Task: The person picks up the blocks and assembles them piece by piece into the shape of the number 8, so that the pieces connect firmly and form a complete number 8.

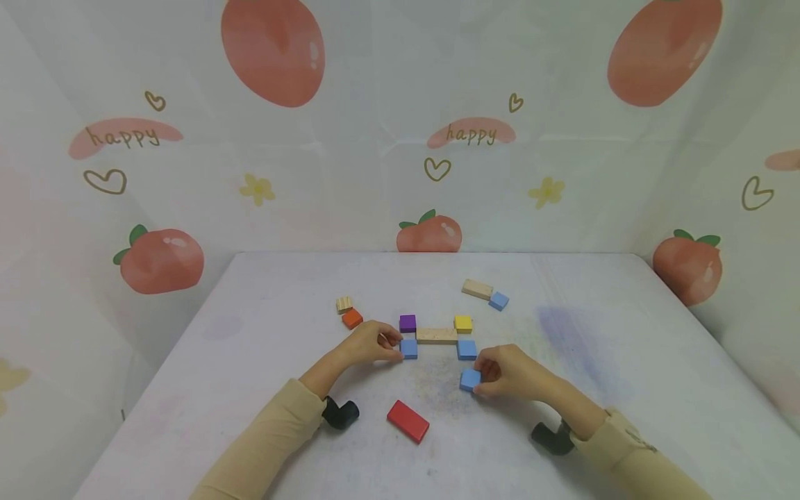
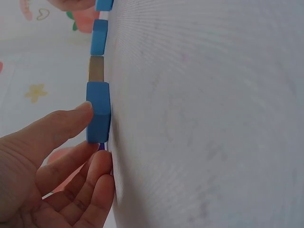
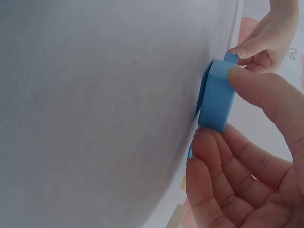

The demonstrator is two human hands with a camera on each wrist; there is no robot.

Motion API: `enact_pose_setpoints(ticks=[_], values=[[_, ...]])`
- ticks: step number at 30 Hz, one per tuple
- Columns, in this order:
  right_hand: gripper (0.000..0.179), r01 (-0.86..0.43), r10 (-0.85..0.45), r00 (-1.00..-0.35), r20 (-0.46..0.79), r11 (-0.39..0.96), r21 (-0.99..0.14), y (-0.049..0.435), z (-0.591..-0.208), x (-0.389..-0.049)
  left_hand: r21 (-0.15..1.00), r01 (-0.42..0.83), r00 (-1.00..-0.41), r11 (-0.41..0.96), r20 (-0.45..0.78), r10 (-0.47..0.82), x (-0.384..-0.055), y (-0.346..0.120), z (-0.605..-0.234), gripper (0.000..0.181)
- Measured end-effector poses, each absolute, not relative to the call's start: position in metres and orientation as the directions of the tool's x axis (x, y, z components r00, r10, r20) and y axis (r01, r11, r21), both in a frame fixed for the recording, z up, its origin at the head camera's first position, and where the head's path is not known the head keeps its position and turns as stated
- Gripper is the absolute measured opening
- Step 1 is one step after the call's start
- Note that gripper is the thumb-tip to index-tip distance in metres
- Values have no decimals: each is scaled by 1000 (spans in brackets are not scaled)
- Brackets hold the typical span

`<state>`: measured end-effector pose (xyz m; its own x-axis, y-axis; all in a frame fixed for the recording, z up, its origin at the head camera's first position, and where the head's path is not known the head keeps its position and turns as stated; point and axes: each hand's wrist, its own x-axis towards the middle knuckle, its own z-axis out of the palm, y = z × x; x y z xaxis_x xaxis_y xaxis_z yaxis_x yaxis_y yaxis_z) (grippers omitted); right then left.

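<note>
My left hand (image 1: 373, 342) pinches a blue block (image 1: 409, 349) between thumb and index finger, its other fingers curled beside it. This block stands at the left end of a plain wooden block (image 1: 437, 336), with a purple block (image 1: 407, 323) behind it. At the wooden block's right end is another blue block (image 1: 467, 349), and a yellow block (image 1: 463, 323) sits behind that one. Nearer to me, my right hand (image 1: 514, 373) holds a third blue block (image 3: 217, 97) by thumb and fingertips, just in front of the right-hand blue block.
A red oblong block (image 1: 408, 421) lies nearest me. Back left are an orange block (image 1: 353, 319) and a striped wooden piece (image 1: 344, 304). Back right, a wooden block (image 1: 478, 289) touches a blue block (image 1: 498, 301). A printed cloth (image 1: 350, 153) hangs behind the white table (image 1: 281, 278).
</note>
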<state>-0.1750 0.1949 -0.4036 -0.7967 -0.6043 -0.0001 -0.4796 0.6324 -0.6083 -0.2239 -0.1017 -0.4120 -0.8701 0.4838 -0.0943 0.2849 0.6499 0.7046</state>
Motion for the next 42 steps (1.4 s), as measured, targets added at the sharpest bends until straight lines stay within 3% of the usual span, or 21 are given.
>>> enact_pose_setpoints(ticks=[23, 42], values=[[22, -395, -505, -862, -41, 720, -570, 181, -403, -180, 720, 253, -875, 646, -115, 471, -224, -101, -411, 32], [23, -393, -494, -870, -13, 708, -587, 181, -402, -179, 718, 266, -872, 643, -105, 477, -223, -101, -411, 32]])
